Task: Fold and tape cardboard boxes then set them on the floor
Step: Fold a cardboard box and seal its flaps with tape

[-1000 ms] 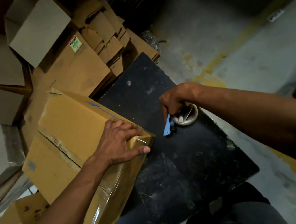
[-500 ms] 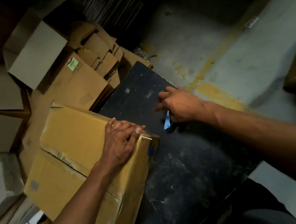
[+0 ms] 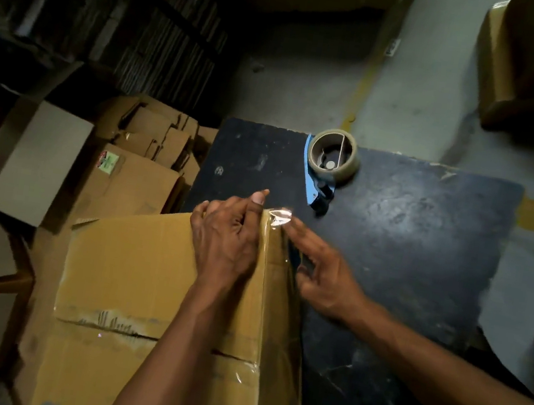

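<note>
The cardboard box [image 3: 148, 288] leans against the black counter [image 3: 406, 258] so its taped corner faces up. The left hand [image 3: 225, 237] lies flat, pinning the clear tape [image 3: 278, 219]; the right hand [image 3: 323, 276], fingers spread and gripping nothing, smooths it down the side. The tape dispenser [image 3: 328, 166] sits set aside on the counter, freeing both hands.

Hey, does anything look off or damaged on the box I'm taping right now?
Yes. The cardboard box has a ragged, torn-looking seam across its top face, with scuffed marks above it. At the far corner, the clear tape is wrinkled and bunched where the left hand and right hand press it.
</note>
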